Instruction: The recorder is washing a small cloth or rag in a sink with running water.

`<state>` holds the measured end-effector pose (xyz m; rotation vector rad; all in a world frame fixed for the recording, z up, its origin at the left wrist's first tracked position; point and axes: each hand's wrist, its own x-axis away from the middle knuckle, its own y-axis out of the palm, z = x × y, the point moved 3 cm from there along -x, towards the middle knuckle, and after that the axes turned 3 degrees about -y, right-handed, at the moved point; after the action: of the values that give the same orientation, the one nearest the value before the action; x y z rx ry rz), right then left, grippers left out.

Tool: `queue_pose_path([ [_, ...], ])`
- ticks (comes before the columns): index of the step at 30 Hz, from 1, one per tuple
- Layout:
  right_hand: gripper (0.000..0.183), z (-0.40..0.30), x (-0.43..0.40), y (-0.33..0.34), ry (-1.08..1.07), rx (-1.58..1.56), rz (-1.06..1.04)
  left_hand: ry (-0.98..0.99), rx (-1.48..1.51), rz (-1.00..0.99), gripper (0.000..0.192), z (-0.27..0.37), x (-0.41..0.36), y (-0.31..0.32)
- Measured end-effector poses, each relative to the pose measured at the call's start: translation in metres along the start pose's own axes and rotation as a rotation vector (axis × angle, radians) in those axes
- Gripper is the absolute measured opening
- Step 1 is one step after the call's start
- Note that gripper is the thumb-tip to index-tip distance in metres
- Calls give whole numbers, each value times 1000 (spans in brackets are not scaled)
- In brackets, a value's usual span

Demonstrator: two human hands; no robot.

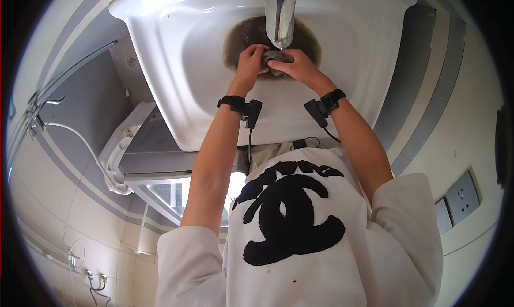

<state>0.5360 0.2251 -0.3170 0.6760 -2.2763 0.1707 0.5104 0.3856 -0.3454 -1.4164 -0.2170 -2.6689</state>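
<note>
Both hands hold a wet, grey-brown piece of cloth (277,61) over murky water (245,32) in a white ceramic washbasin (209,66). My left hand (251,62) pinches the cloth's left side, thumb on top. On the right side my right hand (298,66) grips it with the thumb across the front. The cloth is bunched up, and its lower part seems to meet the water. Just above the hands hangs the spout of a metal faucet (280,18); whether water runs from it I cannot tell.
Black straps with small devices circle my left wrist (235,102) and right wrist (332,101), each trailing a cable. A metal rail with a hook (54,101) and a white hose (76,136) are at the left. A wall socket (462,195) sits at the right.
</note>
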Motion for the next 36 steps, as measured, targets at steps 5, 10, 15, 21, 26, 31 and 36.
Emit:
queue_pose_path([
  [5,38,0,-3,-11,-344,250,476,-206,-57,-139,30,6,16,15],
  [10,32,-1,7,8,-150,215,445,224,-256,71,33,4,-2,18],
  [15,31,-49,27,36,-340,176,330,165,171,96,32,-21,-13,10],
  [21,36,-37,-9,23,-78,457,428,-83,97,2,50,-17,17,31],
  [26,42,23,-46,-9,173,-32,323,116,-306,-52,55,8,33,38],
  [31,46,22,-42,-41,268,187,486,382,-503,-41,37,27,52,7],
  [36,47,-9,-9,-55,-70,479,564,243,-724,449,30,40,36,-41],
])
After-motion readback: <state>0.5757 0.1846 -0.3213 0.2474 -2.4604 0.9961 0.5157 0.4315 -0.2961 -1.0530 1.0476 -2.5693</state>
